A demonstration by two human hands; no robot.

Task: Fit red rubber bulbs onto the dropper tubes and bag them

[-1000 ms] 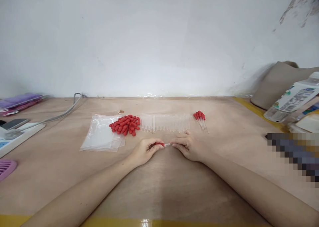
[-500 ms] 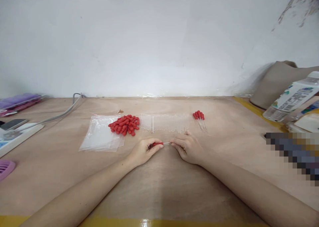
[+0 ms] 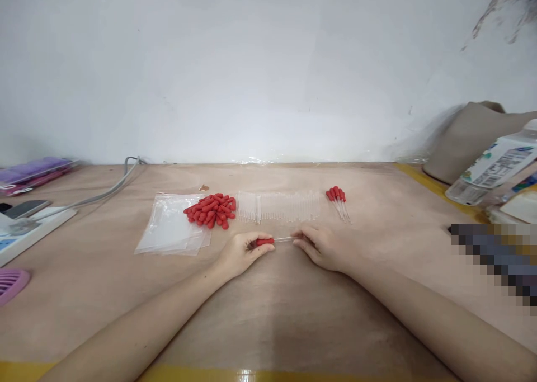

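Observation:
In the middle of the table, my left hand (image 3: 241, 252) is closed around the red rubber bulb of a dropper (image 3: 265, 241). From the bulb a thin clear tube (image 3: 282, 239) points right, toward my right hand (image 3: 321, 246), whose thumb and fingers are pinched at its far end. Beyond my left hand lies a pile of loose red rubber bulbs (image 3: 212, 210). A row of clear tubes (image 3: 279, 206) lies side by side beyond the two hands. Several droppers with red bulbs (image 3: 337, 194) rest together at the right of that row.
Clear plastic bags (image 3: 172, 225) lie left of the bulb pile, partly under it. Farther left are a white power strip (image 3: 59, 218), a grey cable (image 3: 109, 191) and a phone (image 3: 27, 209). A plastic bottle (image 3: 493, 169) leans at the right, before a grey-brown object (image 3: 455, 141).
My right hand has moved slightly right along the tube, and more of the tube shows between the hands. My left hand keeps its hold on the red bulb.

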